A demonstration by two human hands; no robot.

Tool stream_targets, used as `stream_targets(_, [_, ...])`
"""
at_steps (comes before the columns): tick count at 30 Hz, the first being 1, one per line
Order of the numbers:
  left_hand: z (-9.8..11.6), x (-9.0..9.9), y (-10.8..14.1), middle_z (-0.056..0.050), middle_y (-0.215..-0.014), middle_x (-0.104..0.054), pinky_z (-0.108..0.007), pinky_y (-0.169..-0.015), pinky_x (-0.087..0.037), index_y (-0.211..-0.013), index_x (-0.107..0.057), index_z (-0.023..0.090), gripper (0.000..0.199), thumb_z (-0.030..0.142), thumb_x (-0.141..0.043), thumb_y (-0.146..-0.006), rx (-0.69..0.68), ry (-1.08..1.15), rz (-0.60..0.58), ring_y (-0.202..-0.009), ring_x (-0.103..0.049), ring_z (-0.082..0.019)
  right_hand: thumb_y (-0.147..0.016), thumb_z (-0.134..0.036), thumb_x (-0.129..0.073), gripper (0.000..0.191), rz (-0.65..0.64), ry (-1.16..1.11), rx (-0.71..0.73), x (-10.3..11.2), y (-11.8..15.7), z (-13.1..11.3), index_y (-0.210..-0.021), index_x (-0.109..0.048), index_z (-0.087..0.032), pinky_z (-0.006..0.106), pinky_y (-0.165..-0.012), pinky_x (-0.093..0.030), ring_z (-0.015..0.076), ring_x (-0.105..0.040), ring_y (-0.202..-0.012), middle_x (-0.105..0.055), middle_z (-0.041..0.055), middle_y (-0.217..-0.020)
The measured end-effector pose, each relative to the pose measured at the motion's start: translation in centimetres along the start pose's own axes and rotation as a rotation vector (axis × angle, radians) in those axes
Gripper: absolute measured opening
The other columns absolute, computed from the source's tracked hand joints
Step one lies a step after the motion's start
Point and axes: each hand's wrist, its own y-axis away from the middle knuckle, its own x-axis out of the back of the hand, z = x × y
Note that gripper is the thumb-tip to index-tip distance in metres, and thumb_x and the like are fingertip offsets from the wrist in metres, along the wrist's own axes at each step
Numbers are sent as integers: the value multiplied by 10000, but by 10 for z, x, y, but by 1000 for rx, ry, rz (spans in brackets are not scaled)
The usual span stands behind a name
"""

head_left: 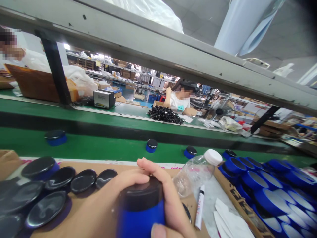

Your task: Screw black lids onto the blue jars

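Close to the camera, both of my hands are closed around a blue cylinder with a black top, which is blurred at its lower left. My left hand grips its left side, with a digit reaching over the black top. Wrapped along the right side is my right hand, its thumb tip low on the blue wall. The bottom of the cylinder is out of frame. Several glossy black round lids lie to the left on brown cardboard. Right of my hands are a clear plastic bottle with a white cap and a paint marker.
A cardboard box holds many blue cylinders at the right. White paper lies beside it. On the green conveyor belt stand several black-topped blue cylinders. A grey shelf beam crosses above; a person sits beyond.
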Motion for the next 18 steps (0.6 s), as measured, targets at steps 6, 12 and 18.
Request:
stream_targets(6, [5, -11, -17, 41, -1096, -738, -371, -1014, -544, -1023, -757, 297, 358, 150, -463, -880, 11, -70, 17, -1139, -661, -255, -946, -334, -554, 272, 12, -29, 35, -2, 1, 6, -1202, -618, -272, 429, -1158, -407, 227, -476, -1366, -617, 35, -1363])
stream_targets(12, [-3, -15, -25, 2, -1027, -757, -360, -918, -596, -1021, -754, 241, 351, 120, -453, -886, -14, -272, 81, -1183, -623, -296, -985, -284, -487, 227, 29, -134, -12, -2, -2, 6, -1138, -652, -260, 405, -1144, -422, 204, -525, -1324, -645, 36, -1324])
stream_targets(18, [-13, -27, -30, -60, -1144, -719, -313, -839, -624, -960, -726, 160, 598, -96, -222, -767, -222, -686, 69, -1133, -660, -271, -964, -290, -539, 192, 55, -254, -76, -5, -1, 5, -1101, -670, -254, 407, -1162, -387, 202, -523, -1322, -664, 31, -1291])
